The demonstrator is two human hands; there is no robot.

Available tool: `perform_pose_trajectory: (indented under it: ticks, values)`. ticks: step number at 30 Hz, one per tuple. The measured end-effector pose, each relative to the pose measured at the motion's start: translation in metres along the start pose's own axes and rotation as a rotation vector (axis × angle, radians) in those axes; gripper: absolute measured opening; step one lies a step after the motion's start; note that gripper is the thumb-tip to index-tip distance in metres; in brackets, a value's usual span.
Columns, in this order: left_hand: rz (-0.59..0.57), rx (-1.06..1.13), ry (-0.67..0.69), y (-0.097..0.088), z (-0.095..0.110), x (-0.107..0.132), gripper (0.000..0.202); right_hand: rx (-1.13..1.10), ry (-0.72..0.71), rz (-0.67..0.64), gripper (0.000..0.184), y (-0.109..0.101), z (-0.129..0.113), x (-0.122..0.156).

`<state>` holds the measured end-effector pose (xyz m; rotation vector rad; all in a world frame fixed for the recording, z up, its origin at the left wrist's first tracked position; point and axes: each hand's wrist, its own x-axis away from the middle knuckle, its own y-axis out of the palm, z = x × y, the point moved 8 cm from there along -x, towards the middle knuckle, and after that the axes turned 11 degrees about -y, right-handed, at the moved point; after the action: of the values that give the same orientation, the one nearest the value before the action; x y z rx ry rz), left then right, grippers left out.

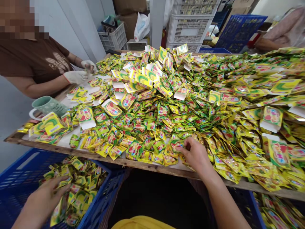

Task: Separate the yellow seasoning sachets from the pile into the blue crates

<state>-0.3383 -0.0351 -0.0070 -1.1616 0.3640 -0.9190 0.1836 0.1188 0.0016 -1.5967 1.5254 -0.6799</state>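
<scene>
A large heap of small yellow-green foil sachets [152,111] covers a wooden table [100,159], many of them joined in strips. My right hand [194,154] reaches onto the heap near the table's front edge, its fingers pinching sachets. Below the edge, my left hand [46,194] is over a blue plastic crate [95,187] filled with sachets, gripping a strip of sachets [56,211] that hangs down among the others. A co-worker in a brown shirt and white gloves [76,76] handles sachets at the far left of the table.
A green mug [49,106] stands on the table's left side. A second blue crate [247,206] with sachets sits under the table's right edge. Stacked white crates [188,28], a blue crate, cardboard boxes and another person's arm lie beyond the table.
</scene>
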Motion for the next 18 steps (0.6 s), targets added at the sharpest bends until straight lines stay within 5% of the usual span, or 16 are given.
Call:
perform_pose_trajectory:
  ticks: [2, 6, 9, 13, 18]
  values:
    - [-0.042, 0.116, 0.038, 0.011, 0.042, 0.017, 0.014, -0.047, 0.057, 0.003, 0.029, -0.010, 0.009, 0.005]
    - [-0.274, 0.430, 0.493, 0.054, 0.196, 0.072, 0.015, -0.278, 0.010, 0.014, 0.024, -0.034, 0.005, 0.002]
    - [-0.503, 0.501, 0.711, 0.101, 0.281, 0.105, 0.017, -0.370, -0.015, 0.016, 0.021, -0.044, -0.002, -0.005]
    - [-0.375, 0.469, 0.721, 0.141, 0.338, 0.109, 0.019, -0.512, 0.078, 0.103, 0.024, -0.045, 0.003, -0.009]
    - [-0.323, 0.204, 0.660, 0.168, 0.367, 0.109, 0.032, -0.754, 0.174, 0.132, 0.031, -0.039, 0.017, 0.008]
